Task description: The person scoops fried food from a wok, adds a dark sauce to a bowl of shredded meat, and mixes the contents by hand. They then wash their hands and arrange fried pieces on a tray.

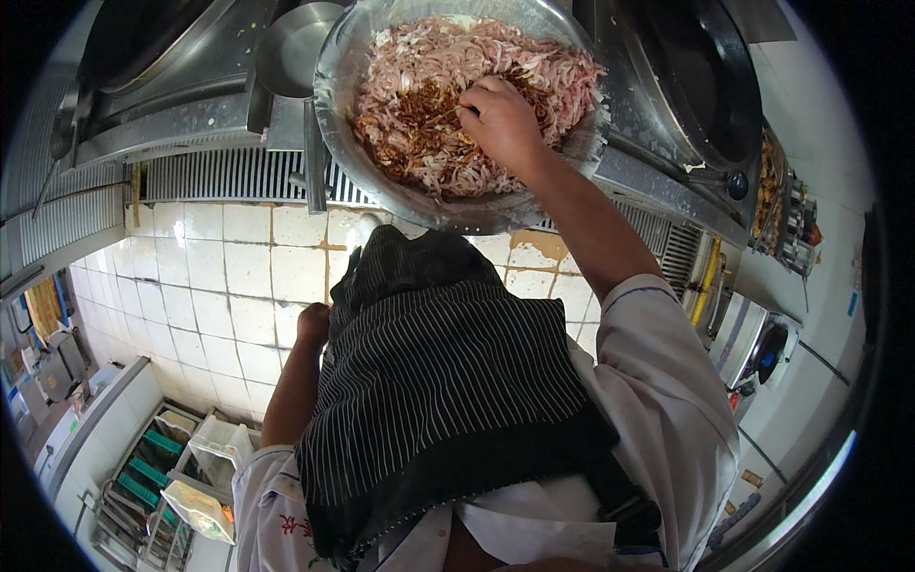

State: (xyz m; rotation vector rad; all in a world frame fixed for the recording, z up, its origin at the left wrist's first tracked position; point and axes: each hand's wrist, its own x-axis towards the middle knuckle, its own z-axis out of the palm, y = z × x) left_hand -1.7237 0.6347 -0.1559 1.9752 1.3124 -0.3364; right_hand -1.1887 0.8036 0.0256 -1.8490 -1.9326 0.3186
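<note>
A large metal bowl (pixel 334 71) is filled with pale pink shredded meat (pixel 419 52), with a dark brown sauce (pixel 424 110) spread over its middle. Reaching in from the right, my right hand (pixel 500 119) presses its curled fingers into the sauced strips. The fingertips are closed on the meat and partly hidden in it. Down at my left side hangs my left hand (pixel 313 324), curled into a loose fist beside my striped apron (pixel 438 362). It is away from the bowl, and nothing shows in it.
Left of the bowl lies a metal ladle (pixel 295 52), its handle pointing toward me. Dark woks flank the bowl, one at the right (pixel 701 76) and one at the far left (pixel 133 43). Below runs a floor grate (pixel 248 176). Crates (pixel 219 443) stand at lower left.
</note>
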